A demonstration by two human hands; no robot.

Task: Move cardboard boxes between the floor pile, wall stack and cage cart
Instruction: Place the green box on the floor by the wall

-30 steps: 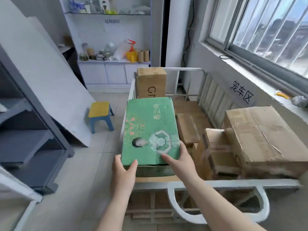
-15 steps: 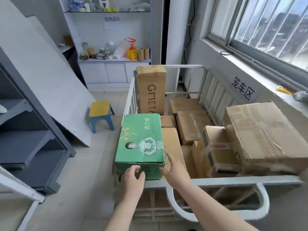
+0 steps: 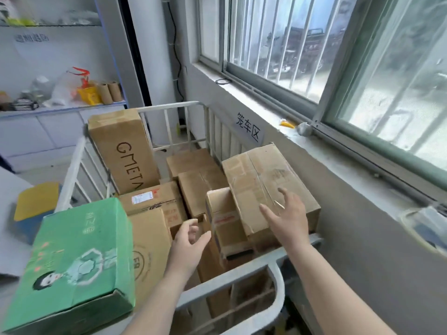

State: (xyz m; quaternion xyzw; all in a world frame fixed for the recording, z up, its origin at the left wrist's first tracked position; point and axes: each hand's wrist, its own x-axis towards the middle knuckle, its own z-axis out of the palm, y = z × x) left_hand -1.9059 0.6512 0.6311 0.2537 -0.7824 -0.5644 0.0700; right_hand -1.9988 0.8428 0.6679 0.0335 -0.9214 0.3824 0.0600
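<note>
Right hand (image 3: 287, 223) fingers (image 3: 286, 195) spread wide, holding nothing; they hover over the near top face of the large taped box (image 3: 263, 180), whether touching or just above I cannot tell; left hand (image 3: 187, 245) fingers (image 3: 193, 223) loosely curled, relaxed, also empty, held in the gap just left of the small upright box (image 3: 222, 221); neither hand has a grip yet.

Judged step: taking up the large taped box, which sits at about 2 o'clock from the hands, on top of the load at the window side of the cage cart (image 3: 278, 257); its near left corner overlaps the small upright box.

To do it well, as I read it: right palm to the far right edge, left hand under the near left corner, both below the lid line rather than on the tape; the top looks creased and the tape wrinkled, so a grip on the flaps may give; lift straight up before drawing back, else the small upright box may tip into the gap at 10 o'clock; clear the cart's near rail on the way out.

Green printed box (image 3: 75, 257) lies at 8 o'clock, on the left near corner of the cart, tilted, part overhanging the rail; keep the left elbow off it; tall box marked GMETA (image 3: 125, 151) stands at 11 o'clock against the far left bars, out of the path.
</note>
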